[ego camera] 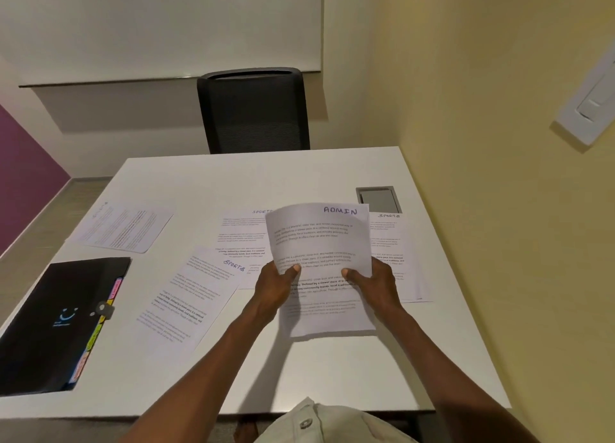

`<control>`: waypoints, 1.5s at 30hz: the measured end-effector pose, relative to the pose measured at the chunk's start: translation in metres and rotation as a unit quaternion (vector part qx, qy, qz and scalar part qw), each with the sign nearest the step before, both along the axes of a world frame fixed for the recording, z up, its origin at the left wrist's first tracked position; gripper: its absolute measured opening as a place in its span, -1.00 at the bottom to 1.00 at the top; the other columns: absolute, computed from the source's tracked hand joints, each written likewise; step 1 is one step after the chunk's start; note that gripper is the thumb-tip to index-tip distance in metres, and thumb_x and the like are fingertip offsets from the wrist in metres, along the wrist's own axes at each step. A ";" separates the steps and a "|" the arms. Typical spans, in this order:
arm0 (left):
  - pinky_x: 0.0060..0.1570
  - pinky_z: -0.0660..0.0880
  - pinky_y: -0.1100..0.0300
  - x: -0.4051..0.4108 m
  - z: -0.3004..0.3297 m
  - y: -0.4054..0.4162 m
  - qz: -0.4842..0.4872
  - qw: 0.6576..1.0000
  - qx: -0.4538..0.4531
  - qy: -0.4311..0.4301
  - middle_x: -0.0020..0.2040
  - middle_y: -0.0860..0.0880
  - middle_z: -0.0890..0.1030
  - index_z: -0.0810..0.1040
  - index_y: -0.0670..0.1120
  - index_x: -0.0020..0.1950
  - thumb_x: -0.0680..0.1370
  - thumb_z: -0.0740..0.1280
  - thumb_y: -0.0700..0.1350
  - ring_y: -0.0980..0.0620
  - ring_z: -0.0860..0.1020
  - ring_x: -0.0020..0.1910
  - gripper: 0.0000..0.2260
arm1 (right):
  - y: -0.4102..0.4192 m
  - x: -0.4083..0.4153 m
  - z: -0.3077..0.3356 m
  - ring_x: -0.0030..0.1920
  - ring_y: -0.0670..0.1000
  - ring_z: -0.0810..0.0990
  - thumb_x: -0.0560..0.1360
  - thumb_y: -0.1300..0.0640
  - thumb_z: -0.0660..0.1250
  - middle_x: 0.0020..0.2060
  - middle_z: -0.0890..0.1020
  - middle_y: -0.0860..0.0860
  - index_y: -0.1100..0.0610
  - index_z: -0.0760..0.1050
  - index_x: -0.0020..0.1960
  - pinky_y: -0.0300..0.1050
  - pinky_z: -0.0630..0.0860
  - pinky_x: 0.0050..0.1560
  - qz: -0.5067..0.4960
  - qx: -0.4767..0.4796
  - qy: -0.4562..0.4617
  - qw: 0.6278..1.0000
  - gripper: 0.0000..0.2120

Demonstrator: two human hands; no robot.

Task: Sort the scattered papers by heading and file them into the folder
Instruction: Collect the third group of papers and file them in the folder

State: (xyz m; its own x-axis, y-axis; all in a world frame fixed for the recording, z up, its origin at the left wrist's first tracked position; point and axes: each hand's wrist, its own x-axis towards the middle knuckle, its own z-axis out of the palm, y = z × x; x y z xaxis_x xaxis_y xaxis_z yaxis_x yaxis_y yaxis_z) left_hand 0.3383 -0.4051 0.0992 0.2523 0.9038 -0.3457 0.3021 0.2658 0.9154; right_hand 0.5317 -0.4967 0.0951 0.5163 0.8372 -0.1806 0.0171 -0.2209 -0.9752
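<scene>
Both hands hold up a sheet headed ADMIN (319, 239) above the white table (332, 369). My left hand (276, 283) grips its left edge and my right hand (376, 283) grips its right edge, thumbs on the front. Under it lie papers headed SPORTS: one at the centre (243, 236), one angled at the left (196, 296), one at the right (396, 243). Another sheet (123, 226) lies at the far left, its heading too faint to read. A black expanding folder (56, 323) with coloured tabs lies shut at the near left corner.
A black mesh chair (253, 110) stands behind the table's far edge. A grey cable hatch (379, 199) is set into the table at the back right. A yellow wall (499, 143) runs close along the right side.
</scene>
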 end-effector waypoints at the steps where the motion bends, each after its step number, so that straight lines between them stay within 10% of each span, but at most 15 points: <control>1: 0.09 0.58 0.03 -0.001 0.003 0.004 -0.013 1.000 -0.017 -0.010 0.09 -0.06 0.70 0.60 -0.11 0.24 0.62 0.35 -0.12 -0.06 0.66 0.06 -0.79 | 0.002 0.002 0.002 -0.18 -0.17 0.66 0.44 0.25 0.48 -0.14 0.68 -0.11 0.11 0.60 0.11 -0.37 0.54 -0.30 0.000 0.004 -0.005 1.000 -0.75; 9: 0.09 0.60 -0.04 -0.015 0.021 0.025 -0.034 0.998 -0.043 -0.041 0.04 -0.13 0.71 0.62 -0.21 0.21 0.64 0.31 -0.21 -0.14 0.68 0.03 -0.81 | 0.017 0.005 0.008 -0.10 0.01 0.66 0.43 0.25 0.49 -0.04 0.69 0.01 0.15 0.58 0.18 -0.23 0.59 -0.18 0.023 0.017 -0.003 1.000 -0.68; 17: 0.06 0.60 -0.02 -0.043 0.029 0.032 0.003 0.999 -0.042 -0.028 0.04 -0.10 0.71 0.61 -0.19 0.22 0.64 0.30 -0.21 -0.12 0.68 0.03 -0.81 | 0.036 -0.017 0.017 -0.17 -0.43 0.58 0.48 0.21 0.45 -0.08 0.60 -0.26 0.01 0.50 0.16 -0.55 0.44 -0.30 0.093 0.025 -0.030 0.995 -0.70; 35: 0.23 0.54 -0.04 -0.201 0.031 0.101 -0.006 1.000 0.007 -0.003 0.14 -0.03 0.68 0.58 -0.09 0.31 0.65 0.28 -0.13 -0.06 0.64 0.11 -0.75 | 0.096 -0.186 0.031 -0.04 -0.15 0.62 0.50 0.10 0.44 0.00 0.64 -0.10 0.07 0.49 0.19 -0.37 0.51 -0.16 0.047 0.017 -0.124 0.991 -0.71; 39: -0.04 0.55 0.16 -0.245 0.030 0.119 -0.002 1.000 -0.002 -0.005 0.04 0.05 0.69 0.59 -0.05 0.25 0.65 0.27 -0.13 0.06 0.65 0.00 -0.79 | 0.109 -0.231 0.031 0.02 -0.07 0.64 0.50 0.09 0.43 0.05 0.65 -0.06 0.09 0.48 0.22 -0.21 0.57 -0.03 0.049 0.021 -0.125 0.991 -0.68; 45: -0.39 0.50 0.41 -0.289 0.029 0.133 0.003 0.999 -0.042 -0.025 -0.09 0.11 0.67 0.58 -0.06 0.22 0.66 0.28 -0.16 0.22 0.65 -0.22 -0.83 | 0.113 -0.281 0.027 0.00 -0.26 0.55 0.52 0.08 0.42 0.06 0.58 -0.17 0.05 0.41 0.30 -0.52 0.44 -0.19 0.058 0.003 -0.150 0.987 -0.61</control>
